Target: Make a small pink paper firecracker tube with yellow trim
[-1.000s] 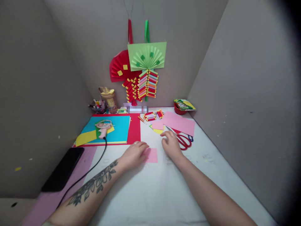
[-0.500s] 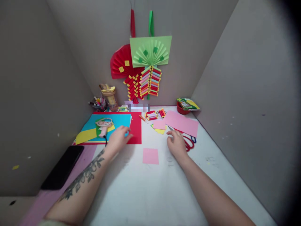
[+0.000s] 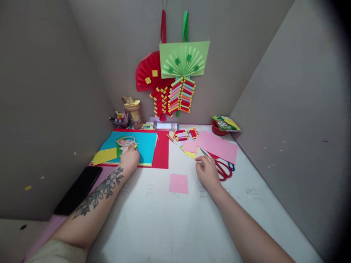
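My left hand (image 3: 130,158) is closed over the pink glue gun (image 3: 126,148), which lies on the coloured paper sheets with its pale cord coiled on top; the fingers hide most of its handle. Loosely bent, with a gap between thumb and forefinger, my right hand (image 3: 207,171) rests on the table and holds nothing that I can see. Beside it lie red-handled scissors (image 3: 225,170), partly covered by the hand. A pink paper square (image 3: 178,183) is flat on the table between both hands. Another pink square (image 3: 189,147) overlaps yellow paper (image 3: 189,154).
Blue paper (image 3: 146,146) and red paper (image 3: 162,153) are stacked at left, near a black phone (image 3: 78,190). Pink paper (image 3: 216,144), small paper rolls (image 3: 181,135) and a red bowl (image 3: 218,129) stand farther back. A green fan decoration (image 3: 184,60) hangs on the wall.
My left hand has moved left from the edge of the red paper onto the glue gun and closed there. My right hand stays by the scissors. The view has shifted slightly.
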Demonstrator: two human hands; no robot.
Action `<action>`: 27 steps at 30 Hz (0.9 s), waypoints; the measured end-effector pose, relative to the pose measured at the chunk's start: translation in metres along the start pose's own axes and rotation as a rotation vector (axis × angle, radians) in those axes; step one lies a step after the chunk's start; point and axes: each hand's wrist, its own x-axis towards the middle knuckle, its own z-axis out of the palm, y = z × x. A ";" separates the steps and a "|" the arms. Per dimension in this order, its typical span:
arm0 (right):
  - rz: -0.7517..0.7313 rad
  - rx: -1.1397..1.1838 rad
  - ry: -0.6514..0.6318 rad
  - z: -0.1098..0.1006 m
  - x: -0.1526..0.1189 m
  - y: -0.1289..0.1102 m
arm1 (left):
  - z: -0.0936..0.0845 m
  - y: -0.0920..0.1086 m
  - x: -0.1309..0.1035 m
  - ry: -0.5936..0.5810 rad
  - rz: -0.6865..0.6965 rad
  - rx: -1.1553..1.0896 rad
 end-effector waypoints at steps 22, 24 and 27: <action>0.416 0.925 -0.197 0.000 -0.004 -0.037 | -0.040 0.078 -0.029 0.249 0.491 -0.730; 0.555 1.223 -0.231 0.000 -0.005 -0.046 | -0.028 0.106 -0.046 0.125 0.597 -0.779; 0.719 1.306 -0.197 0.003 -0.006 -0.050 | -0.013 0.127 -0.066 -0.002 0.745 -0.766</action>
